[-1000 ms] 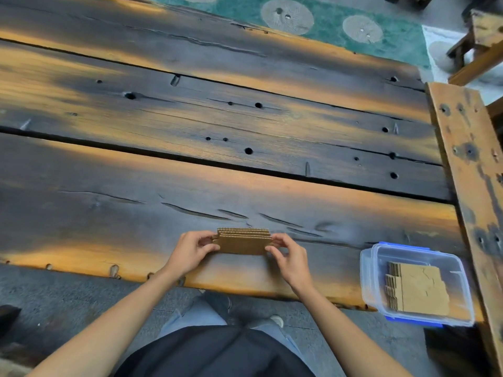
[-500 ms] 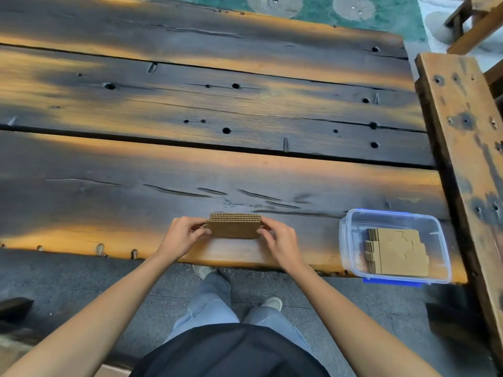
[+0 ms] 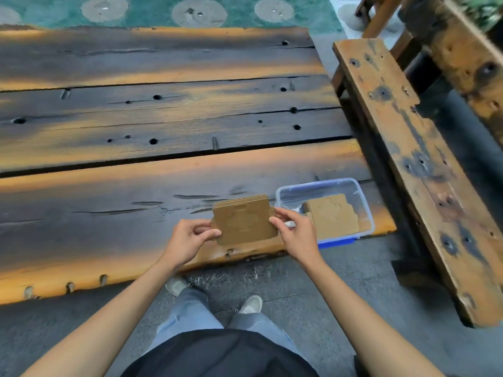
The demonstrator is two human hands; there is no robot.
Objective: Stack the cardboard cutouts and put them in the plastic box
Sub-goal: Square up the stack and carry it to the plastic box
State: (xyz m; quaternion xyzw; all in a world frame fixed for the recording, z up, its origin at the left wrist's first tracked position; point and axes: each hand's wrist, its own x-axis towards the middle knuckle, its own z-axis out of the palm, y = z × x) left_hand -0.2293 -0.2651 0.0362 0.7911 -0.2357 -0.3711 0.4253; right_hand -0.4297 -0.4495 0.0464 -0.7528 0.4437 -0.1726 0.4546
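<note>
A stack of brown cardboard cutouts (image 3: pixel 243 221) is held flat between both hands, above the near edge of the wooden table. My left hand (image 3: pixel 187 240) pinches its left side and my right hand (image 3: pixel 295 235) grips its right side. Just to the right stands a clear plastic box (image 3: pixel 362 197) with a blue rim, open on top. Another stack of cardboard cutouts (image 3: pixel 333 217) lies inside it. The held stack's right edge is close to the box's left wall.
The dark, orange-streaked plank table (image 3: pixel 163 118) stretches away from me. A worn wooden bench (image 3: pixel 413 159) runs along its right side, close to the box. My legs and shoes (image 3: pixel 251 304) are on the grey floor below. A green patterned rug (image 3: pixel 190 9) lies beyond the table.
Both hands turned the stack from standing on edge to face-up and carried it to the right, toward the box. The camera view shifted right as well.
</note>
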